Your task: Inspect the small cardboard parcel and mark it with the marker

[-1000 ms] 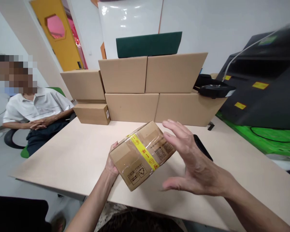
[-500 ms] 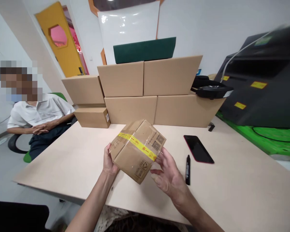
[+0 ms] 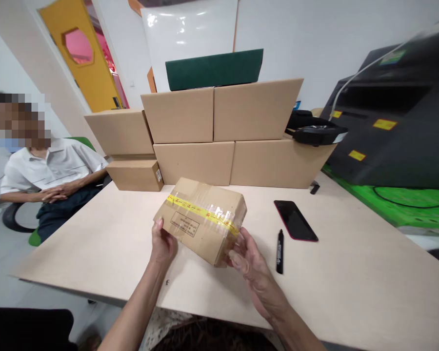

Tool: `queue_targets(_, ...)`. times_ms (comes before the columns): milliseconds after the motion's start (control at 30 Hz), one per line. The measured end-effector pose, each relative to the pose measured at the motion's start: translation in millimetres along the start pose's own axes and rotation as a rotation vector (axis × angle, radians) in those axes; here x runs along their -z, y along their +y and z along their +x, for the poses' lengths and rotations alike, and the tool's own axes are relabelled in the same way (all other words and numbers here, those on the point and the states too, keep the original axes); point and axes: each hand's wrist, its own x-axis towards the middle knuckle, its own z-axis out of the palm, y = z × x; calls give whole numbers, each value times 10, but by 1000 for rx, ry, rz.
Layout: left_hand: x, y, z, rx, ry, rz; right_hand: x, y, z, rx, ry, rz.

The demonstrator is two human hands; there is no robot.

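Snugly, the left hand (image 3: 163, 246) and right hand (image 3: 252, 273) grasp a cardboard parcel (image 3: 195, 234) banded with yellow tape (image 3: 203, 212).

carton (image 3: 205, 246) matt cardboard; packing tape (image 3: 205, 213) glossy plastic

Left hand (image 3: 163, 243) and right hand (image 3: 254, 273): bare skin, slim, long fingers, nails cut short. Left forearm (image 3: 131, 304) and right forearm (image 3: 287, 317) are also bare and narrow, running out past the bottom edge of the head view with nothing worn on them. Only clothing in frame is patterned fabric (image 3: 212, 336) at the bottom edge, mottled pale and dark on one side, dark brown on the other, too cropped to tell the garment.
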Motion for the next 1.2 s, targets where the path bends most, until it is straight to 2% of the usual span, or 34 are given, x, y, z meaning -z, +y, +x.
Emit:
queue_targets(267, 45, 38, -64, -130, -31, 165, 83, 174, 38, -27, 41, 81)
queue_targets(467, 33, 117, -78, -178, -108, 268, 99, 111, 55, -158, 59, 197)
queue_targets(600, -21, 194, -100, -192, -143, 306, 139, 73, 102, -310, 96, 350)
queue_targets(733, -110, 279, -145, -198, -173, 300, 224, 113, 168, -429, 43, 522)
queue_targets(967, -228, 392, -288, -228, -313, 313, 342, 220, 218, -474, -46, 639)
queue_targets(1200, -235, 437, -575, -381, -513, 472, 378, 196, 227, -469, -42, 649)
